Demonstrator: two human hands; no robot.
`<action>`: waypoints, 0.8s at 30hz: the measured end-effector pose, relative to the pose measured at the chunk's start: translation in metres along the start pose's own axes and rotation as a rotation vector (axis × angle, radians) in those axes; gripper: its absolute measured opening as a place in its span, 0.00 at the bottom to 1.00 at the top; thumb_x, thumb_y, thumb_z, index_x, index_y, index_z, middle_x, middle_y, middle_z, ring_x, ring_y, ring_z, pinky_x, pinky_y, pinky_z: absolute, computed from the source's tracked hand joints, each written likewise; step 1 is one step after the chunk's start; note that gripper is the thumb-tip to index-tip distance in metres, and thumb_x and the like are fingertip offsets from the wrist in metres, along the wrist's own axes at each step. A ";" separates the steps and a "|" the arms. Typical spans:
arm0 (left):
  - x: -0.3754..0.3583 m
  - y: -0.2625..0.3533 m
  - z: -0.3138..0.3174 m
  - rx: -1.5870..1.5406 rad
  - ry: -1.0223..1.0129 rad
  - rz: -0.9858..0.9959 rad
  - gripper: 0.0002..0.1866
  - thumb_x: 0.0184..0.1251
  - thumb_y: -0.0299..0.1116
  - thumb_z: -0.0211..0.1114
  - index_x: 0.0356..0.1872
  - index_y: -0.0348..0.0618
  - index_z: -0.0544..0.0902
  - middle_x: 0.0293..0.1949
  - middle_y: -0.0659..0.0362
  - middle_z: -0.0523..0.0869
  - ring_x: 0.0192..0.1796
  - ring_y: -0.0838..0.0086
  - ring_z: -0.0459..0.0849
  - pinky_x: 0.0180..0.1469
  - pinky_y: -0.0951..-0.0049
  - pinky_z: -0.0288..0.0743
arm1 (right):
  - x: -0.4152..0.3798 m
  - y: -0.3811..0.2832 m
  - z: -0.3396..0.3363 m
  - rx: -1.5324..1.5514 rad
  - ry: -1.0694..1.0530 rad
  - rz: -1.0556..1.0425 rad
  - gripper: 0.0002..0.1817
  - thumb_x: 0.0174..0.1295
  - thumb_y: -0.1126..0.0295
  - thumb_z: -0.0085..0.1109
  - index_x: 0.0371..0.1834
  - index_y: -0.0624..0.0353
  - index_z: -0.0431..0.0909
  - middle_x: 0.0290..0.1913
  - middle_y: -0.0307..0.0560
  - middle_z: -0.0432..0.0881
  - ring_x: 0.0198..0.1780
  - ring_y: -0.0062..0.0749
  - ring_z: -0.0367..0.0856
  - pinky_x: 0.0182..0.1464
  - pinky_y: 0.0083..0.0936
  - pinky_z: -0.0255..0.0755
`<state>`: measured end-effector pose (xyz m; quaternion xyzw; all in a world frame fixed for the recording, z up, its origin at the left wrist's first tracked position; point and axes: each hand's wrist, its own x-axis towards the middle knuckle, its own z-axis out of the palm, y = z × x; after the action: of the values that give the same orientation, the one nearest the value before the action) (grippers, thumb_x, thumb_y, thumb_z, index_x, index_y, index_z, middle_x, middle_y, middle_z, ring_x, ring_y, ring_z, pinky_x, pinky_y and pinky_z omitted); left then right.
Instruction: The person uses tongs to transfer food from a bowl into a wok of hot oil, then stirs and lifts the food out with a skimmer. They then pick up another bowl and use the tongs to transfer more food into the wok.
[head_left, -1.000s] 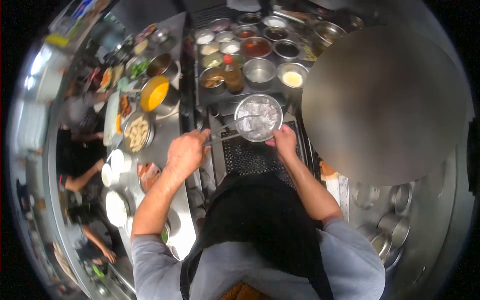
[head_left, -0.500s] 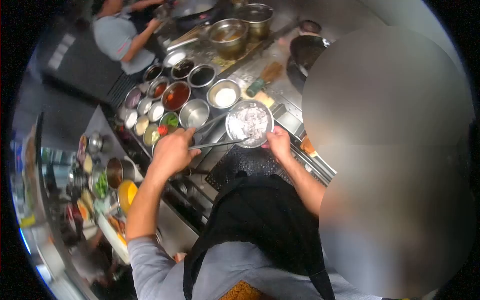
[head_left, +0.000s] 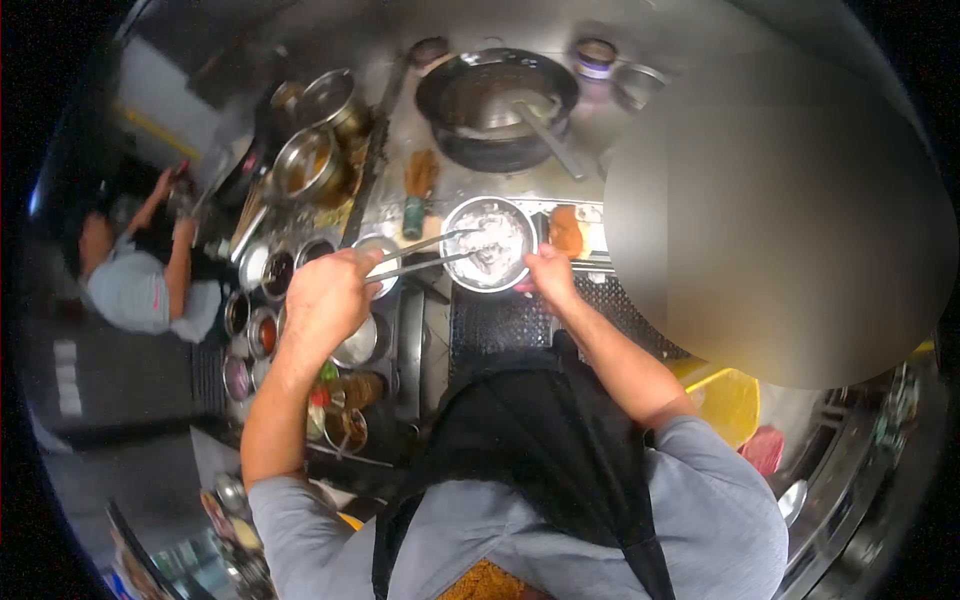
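A round metal bowl (head_left: pixel 450 268) holds pieces coated in something white (head_left: pixel 496 238). My right hand (head_left: pixel 552 274) grips the bowl's right edge, thumb over the rim. In my left hand (head_left: pixel 328 300) is a pair of metal tongs (head_left: pixel 408 269), its two arms apart and its tips among the white pieces. The bowl is held above a dark textured mat (head_left: pixel 495 318). Beyond the bowl stands a large dark wok (head_left: pixel 480 150) with a ladle (head_left: pixel 552 142) resting in it. A brush with a green handle (head_left: pixel 413 215) lies behind the bowl, to the left.
Small metal containers of sauces and ingredients (head_left: pixel 262 332) line the left side. Two metal pots (head_left: pixel 308 166) stand behind them. A co-worker in a grey shirt (head_left: pixel 135 292) is at the far left. A yellow bin (head_left: pixel 728 402) is at the right, and an orange object (head_left: pixel 566 232) beside the bowl.
The view has turned to the right, so the wok is now straight ahead and the sauce containers lie farther left. Both tong tips are now in the bowl; earlier one was outside it.
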<state>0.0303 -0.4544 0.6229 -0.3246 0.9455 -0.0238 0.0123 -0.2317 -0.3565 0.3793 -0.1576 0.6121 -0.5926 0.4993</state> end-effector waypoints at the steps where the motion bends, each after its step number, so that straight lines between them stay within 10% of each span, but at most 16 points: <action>1: 0.010 0.003 -0.009 0.006 0.034 0.060 0.17 0.54 0.36 0.72 0.47 0.49 0.86 0.34 0.53 0.85 0.38 0.56 0.85 0.40 0.59 0.79 | -0.002 -0.006 -0.011 0.022 0.043 -0.023 0.10 0.64 0.74 0.51 0.45 0.66 0.77 0.35 0.48 0.84 0.25 0.28 0.83 0.26 0.24 0.84; 11: 0.111 0.114 -0.076 0.114 0.217 0.400 0.20 0.53 0.37 0.71 0.48 0.47 0.82 0.33 0.56 0.83 0.37 0.59 0.85 0.38 0.60 0.79 | -0.023 -0.065 -0.131 0.137 0.347 -0.149 0.10 0.63 0.75 0.50 0.43 0.70 0.75 0.33 0.50 0.82 0.23 0.31 0.82 0.24 0.24 0.83; 24: 0.271 0.243 -0.038 0.098 -0.204 0.355 0.30 0.53 0.44 0.73 0.57 0.41 0.79 0.45 0.46 0.86 0.49 0.54 0.85 0.52 0.57 0.78 | 0.012 -0.101 -0.279 0.133 0.493 -0.298 0.06 0.61 0.76 0.51 0.37 0.67 0.77 0.28 0.41 0.79 0.24 0.25 0.80 0.24 0.23 0.82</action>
<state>-0.3338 -0.4284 0.6462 -0.1528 0.9794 -0.0344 0.1276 -0.5001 -0.2320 0.4074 -0.0638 0.6450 -0.7185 0.2523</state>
